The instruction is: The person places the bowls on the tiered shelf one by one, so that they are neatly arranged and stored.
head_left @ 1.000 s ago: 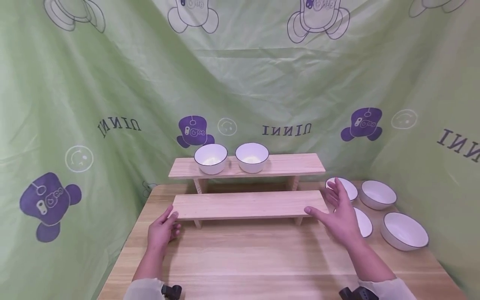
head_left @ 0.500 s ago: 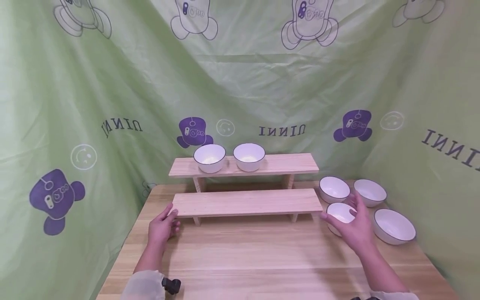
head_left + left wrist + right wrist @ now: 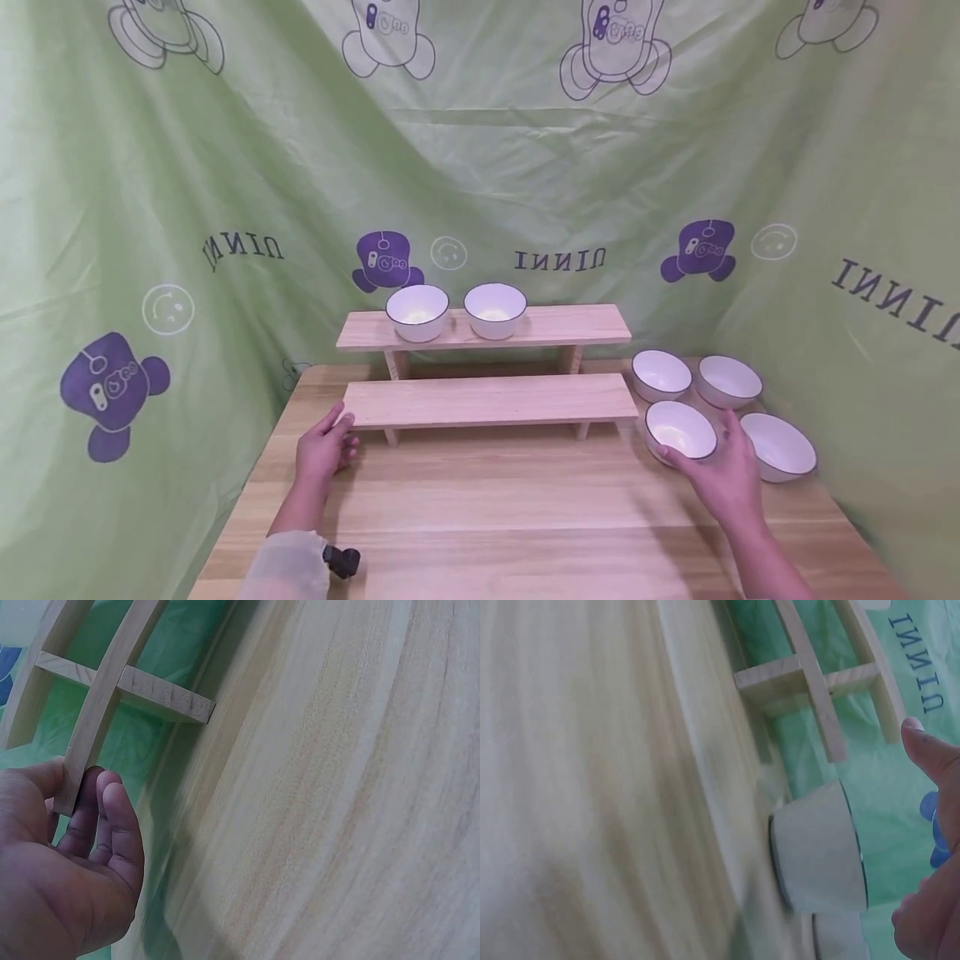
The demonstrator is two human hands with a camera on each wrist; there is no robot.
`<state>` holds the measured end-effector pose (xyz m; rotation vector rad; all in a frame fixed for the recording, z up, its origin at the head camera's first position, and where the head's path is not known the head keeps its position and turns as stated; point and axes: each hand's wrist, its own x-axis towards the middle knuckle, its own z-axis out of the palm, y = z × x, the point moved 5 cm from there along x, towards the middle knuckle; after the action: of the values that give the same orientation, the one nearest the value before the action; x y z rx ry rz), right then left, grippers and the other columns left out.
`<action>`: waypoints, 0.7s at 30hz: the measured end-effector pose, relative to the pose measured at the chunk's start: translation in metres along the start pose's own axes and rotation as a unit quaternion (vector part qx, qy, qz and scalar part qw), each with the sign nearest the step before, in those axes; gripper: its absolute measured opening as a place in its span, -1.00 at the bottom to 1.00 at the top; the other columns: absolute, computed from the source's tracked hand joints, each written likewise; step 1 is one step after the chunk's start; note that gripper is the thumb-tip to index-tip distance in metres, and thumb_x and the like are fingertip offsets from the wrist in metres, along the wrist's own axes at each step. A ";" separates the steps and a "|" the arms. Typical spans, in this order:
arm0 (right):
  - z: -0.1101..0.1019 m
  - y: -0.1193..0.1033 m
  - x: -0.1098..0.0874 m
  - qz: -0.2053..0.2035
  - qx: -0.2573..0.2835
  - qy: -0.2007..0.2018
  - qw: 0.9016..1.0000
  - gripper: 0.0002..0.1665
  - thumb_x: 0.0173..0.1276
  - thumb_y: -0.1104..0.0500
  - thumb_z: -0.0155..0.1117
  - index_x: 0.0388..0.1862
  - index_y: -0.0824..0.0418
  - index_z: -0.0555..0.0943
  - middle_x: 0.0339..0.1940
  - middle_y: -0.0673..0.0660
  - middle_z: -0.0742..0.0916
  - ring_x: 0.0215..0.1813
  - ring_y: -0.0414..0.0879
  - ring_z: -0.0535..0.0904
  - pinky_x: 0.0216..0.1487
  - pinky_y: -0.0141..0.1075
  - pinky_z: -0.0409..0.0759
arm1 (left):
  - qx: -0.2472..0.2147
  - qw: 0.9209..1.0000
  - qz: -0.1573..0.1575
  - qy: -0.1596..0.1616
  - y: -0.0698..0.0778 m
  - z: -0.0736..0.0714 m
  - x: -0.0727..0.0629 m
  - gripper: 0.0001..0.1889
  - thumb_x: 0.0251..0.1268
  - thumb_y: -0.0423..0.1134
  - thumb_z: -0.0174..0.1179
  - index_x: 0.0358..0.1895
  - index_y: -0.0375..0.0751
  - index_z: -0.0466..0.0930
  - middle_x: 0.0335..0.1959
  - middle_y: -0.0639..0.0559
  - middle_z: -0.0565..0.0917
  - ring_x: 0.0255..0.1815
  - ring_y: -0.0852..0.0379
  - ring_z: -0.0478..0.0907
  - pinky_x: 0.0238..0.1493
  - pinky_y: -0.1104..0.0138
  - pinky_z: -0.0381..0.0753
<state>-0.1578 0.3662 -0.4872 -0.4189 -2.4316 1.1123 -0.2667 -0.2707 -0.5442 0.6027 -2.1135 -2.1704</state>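
Note:
At its left end, the lower tier of a two-tier wooden shelf (image 3: 491, 402) is pinched by my left hand (image 3: 318, 454). The left wrist view shows the thumb on one face of the board (image 3: 101, 712) and curled fingers at the other. My right hand (image 3: 726, 482) hovers spread over the nearest white bowl (image 3: 681, 429) right of the shelf. Its thumb is by the near rim and its fingers by the right side. In the right wrist view that dark-rimmed bowl (image 3: 817, 851) stands upright on the table, with the hand apart from it.
Two white bowls, one left (image 3: 417, 312) and one right (image 3: 495, 311), stand on the upper tier (image 3: 573, 323). More bowls are at the right: back left (image 3: 661, 375), back right (image 3: 729, 381) and front right (image 3: 777, 446). Green printed cloth (image 3: 480, 183) hangs around the wooden table (image 3: 480, 517).
My right hand has moved right and down from the shelf's right end to the nearest bowl. My left hand keeps its place at the lower tier's left end. The head view has shifted slightly.

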 end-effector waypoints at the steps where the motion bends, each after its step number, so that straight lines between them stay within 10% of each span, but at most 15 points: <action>1: 0.001 0.003 -0.001 0.006 -0.001 -0.003 1.000 0.57 -0.04 -0.10 0.78 0.70 0.33 -0.06 0.55 0.54 0.26 0.47 0.51 0.23 0.47 0.39 0.23 | 0.000 1.000 0.000 0.002 0.000 0.000 0.000 -0.33 0.44 0.03 0.35 0.55 0.16 0.37 0.41 -0.18 0.50 -0.32 0.24 0.69 -0.20 0.31 0.82; 21: 0.020 0.040 -0.002 0.044 0.010 -0.029 0.999 0.67 -0.01 -0.16 0.76 0.71 0.30 -0.23 0.64 0.53 0.07 0.60 0.48 0.03 0.62 0.32 -0.02 | -0.016 1.000 0.003 0.002 -0.006 0.001 0.006 -0.30 0.39 0.06 0.38 0.55 0.18 0.37 0.40 -0.17 0.51 -0.33 0.25 0.68 -0.18 0.31 0.83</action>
<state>-0.1618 0.3781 -0.5304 -0.4963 -2.4712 1.2013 -0.2710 -0.2712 -0.5513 0.5968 -2.0709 -2.1953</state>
